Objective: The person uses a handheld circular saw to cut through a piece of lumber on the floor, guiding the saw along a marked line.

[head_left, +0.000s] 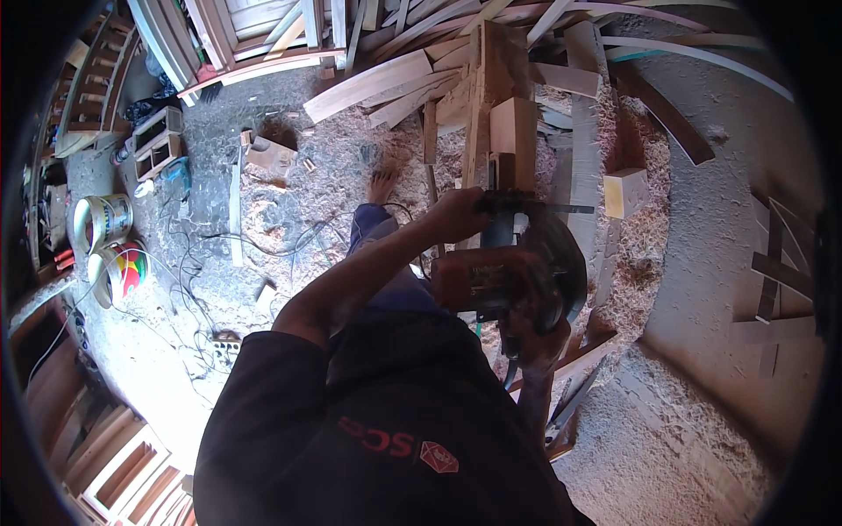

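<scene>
A circular saw (pixel 478 280) with an orange motor housing and a dark round guard lies in front of my body, over a wooden beam (pixel 513 131). My right hand (pixel 537 340) is wrapped round its rear handle, partly hidden by the saw. At the saw's front, my left hand (pixel 458 216) closes on the edge by the dark base plate and a flat metal bar (pixel 570 209); its fingertips are hard to see. Where the blade meets the wood is hidden. Beside the beam stands a short wood block (pixel 624 193) with a yellowish face.
Wood shavings (pixel 640 263) cover the floor around the bench, with loose planks (pixel 377 83) heaped beyond it. Cables (pixel 298 245) trail across the floor at left near my bare foot (pixel 381 187). Two buckets (pixel 105 219) and a power strip (pixel 226 347) are farther left. A wall (pixel 719 254) rises at right.
</scene>
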`<state>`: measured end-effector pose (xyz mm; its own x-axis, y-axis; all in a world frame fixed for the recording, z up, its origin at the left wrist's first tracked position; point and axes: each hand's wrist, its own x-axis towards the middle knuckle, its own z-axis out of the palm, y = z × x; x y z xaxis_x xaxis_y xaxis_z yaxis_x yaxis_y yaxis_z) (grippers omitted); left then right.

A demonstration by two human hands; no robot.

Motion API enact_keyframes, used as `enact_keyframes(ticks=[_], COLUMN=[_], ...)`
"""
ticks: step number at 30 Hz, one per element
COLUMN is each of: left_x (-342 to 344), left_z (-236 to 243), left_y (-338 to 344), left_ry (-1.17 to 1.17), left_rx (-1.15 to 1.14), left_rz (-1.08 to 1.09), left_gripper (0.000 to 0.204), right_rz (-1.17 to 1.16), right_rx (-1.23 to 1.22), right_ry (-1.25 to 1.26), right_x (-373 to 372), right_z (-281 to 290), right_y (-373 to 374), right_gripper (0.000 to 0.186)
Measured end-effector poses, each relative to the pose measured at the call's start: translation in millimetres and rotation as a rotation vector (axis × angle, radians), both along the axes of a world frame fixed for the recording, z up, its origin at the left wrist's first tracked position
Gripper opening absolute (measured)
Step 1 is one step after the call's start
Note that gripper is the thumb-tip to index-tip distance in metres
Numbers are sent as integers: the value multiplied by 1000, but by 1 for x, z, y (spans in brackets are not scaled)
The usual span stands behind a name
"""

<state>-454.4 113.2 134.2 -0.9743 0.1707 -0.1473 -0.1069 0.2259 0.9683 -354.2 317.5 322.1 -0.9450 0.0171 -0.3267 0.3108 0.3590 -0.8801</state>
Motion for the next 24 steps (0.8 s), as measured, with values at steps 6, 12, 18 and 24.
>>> enact_keyframes(ticks=[6,12,18,24], left_x=[-4,-5,-6,-22], left_z=[4,11,1,2], left_y=[-4,-10,-7,-20], left_ry=[13,-125,-72,-39], left_rx=[-13,137,28,-67], left_rz=[-13,-75,15,-263], left_gripper=[37,35,33,43], right_rz=[28,19,-47,-45], right_rx=[106,129,143,172], right_ry=[23,14,-49,-37], right_x=[-3,-3,0,9], right_z=[0,-6,6,-12], right_y=[0,9,-18,-3], right_gripper=[31,31,30,34])
